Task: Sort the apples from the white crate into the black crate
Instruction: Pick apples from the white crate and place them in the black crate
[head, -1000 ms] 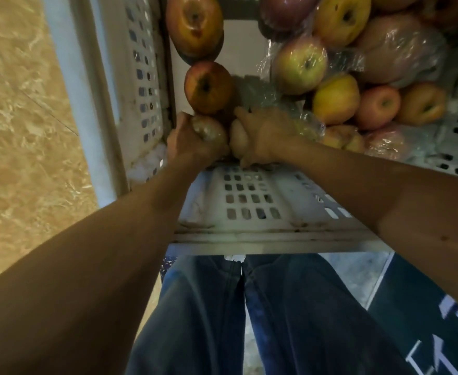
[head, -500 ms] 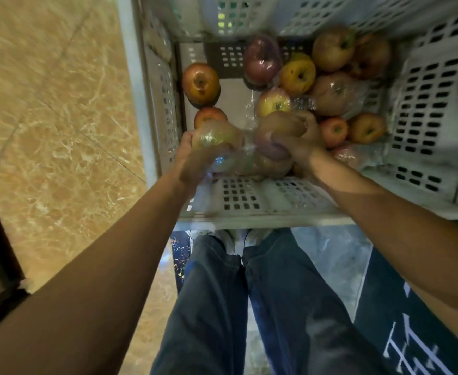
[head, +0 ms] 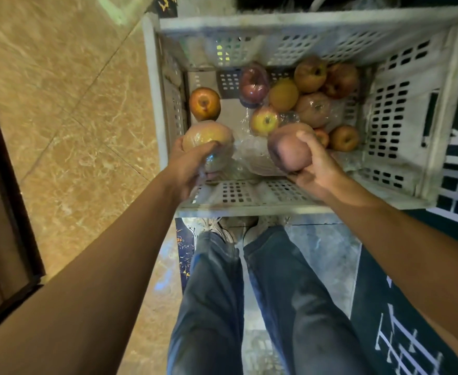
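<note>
Above white crate (head: 401,125), left hand (head: 188,163) grasping wrapped apple (head: 208,136), right hand (head: 314,166) grasping pink apple (head: 287,150), loose apples (head: 311,74) below.

Nothing can be read: the white marks on the dark mat (head: 372,295) at the floor's right edge stay illegible.

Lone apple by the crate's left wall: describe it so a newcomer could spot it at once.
Find the white crate ahead of the person's legs; the apple heap lies toward its right. By the left wall, just beyond the wrapped apple gripped in the left hand, one red-orange apple sits apart from that heap, unwrapped, stem pit up.
</note>
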### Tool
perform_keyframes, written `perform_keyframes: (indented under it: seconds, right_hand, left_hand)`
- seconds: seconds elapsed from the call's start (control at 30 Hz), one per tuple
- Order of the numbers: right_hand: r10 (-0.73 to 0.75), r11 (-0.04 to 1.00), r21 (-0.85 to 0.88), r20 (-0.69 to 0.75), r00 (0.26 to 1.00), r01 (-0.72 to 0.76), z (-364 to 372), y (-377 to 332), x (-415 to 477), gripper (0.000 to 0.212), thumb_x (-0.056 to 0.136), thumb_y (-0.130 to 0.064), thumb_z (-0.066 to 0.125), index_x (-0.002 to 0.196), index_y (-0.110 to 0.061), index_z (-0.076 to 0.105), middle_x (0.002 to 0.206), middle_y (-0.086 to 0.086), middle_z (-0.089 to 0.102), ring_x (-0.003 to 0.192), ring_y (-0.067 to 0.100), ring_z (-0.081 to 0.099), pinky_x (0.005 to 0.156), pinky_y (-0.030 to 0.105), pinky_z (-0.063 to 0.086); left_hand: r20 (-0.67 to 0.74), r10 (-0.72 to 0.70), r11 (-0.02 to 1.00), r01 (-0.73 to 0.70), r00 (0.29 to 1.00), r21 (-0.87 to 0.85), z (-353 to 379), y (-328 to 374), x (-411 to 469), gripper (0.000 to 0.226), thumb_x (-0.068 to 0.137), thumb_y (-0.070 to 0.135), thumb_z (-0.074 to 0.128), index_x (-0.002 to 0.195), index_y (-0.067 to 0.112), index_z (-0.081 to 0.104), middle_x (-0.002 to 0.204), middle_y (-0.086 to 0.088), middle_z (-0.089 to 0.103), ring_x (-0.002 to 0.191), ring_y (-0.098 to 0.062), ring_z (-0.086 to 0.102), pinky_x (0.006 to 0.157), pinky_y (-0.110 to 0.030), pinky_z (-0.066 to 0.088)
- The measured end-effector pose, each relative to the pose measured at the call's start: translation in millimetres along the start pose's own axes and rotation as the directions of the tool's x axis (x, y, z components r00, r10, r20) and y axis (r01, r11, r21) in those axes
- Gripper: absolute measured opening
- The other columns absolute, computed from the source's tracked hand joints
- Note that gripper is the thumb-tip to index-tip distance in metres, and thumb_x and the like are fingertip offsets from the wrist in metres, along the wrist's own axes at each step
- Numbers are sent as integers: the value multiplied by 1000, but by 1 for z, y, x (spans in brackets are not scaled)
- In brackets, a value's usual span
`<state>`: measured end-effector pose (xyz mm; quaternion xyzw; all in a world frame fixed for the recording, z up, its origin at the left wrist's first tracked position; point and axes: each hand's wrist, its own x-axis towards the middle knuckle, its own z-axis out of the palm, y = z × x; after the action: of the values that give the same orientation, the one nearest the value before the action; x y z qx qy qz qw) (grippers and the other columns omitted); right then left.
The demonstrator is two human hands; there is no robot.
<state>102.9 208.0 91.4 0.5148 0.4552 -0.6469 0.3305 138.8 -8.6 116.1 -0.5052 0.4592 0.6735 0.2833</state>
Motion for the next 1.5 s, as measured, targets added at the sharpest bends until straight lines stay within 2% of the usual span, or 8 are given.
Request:
perform_keyframes:
  seconds: [0.1,0.27,0.33,0.47,0.77,1.03,1.33,1.5]
  right_hand:
    - [88,981,159,161,983,-114,-4,-4,-32,58,80,-37,63,130,-11,46,126,13,59,98,24,67,74,31,58]
    - [111,941,271,320,941,-203,-12,-11,-71,119,25,-32,93,132,-13,44,128,15,56,89,29,71,69,35,58]
    - [112,926,309,321,940,-216,-15,-12,-83,123,21,-33,93,132,-13,44,123,17,58,88,31,70,68,35,59]
    - [91,906,361,348,933,-223,-22,-13,-110,115,17,-36,92,120,-6,50,98,23,69,81,30,71,68,29,59]
    - [61,875,451,256,965,-175,-33,-8,-136,123,10,-35,91,123,-7,51,123,18,57,83,30,71,65,31,59]
    - [28,892,426,290,956,-155,-34,2,-152,103,16,-37,88,108,-5,56,85,21,71,73,29,71,61,29,59]
    - [26,919,354,390,920,-176,-29,5,-165,114,10,-36,93,112,-7,53,96,17,69,75,27,70,61,29,58]
    - [32,940,300,395,918,-162,-27,0,-166,121,11,-35,94,122,-11,51,117,12,59,89,25,63,62,28,56]
  left_hand:
    - [13,5,999,-5,1000,-48,-1,5,-24,78,74,13,74,140,20,32,127,-14,51,102,-30,61,60,-32,59]
    - [116,-18,983,39,993,-177,-2,10,-67,61,77,18,69,132,19,43,122,-12,59,93,-25,66,65,-30,59]
    - [176,-64,946,116,982,-302,-5,11,-86,54,72,21,71,121,18,49,128,-18,56,99,-33,64,64,-32,60]
    - [400,-83,767,315,913,-559,-12,6,-116,118,26,23,95,131,8,45,115,-27,62,91,-39,68,59,-36,60]
    - [570,95,516,450,816,-729,-11,2,-148,113,38,36,93,134,4,41,107,-21,61,72,-28,70,54,-32,59]
    - [437,-32,687,337,899,-643,-11,12,-161,101,41,51,84,124,4,52,95,-19,67,64,-26,70,48,-32,58]
    - [268,-14,787,176,963,-591,-15,6,-171,95,45,67,68,120,9,57,104,-13,64,85,-25,62,75,-38,55]
    - [328,32,734,201,944,-648,-19,-1,-166,104,48,71,63,130,8,53,111,-13,55,103,-26,47,107,-64,24]
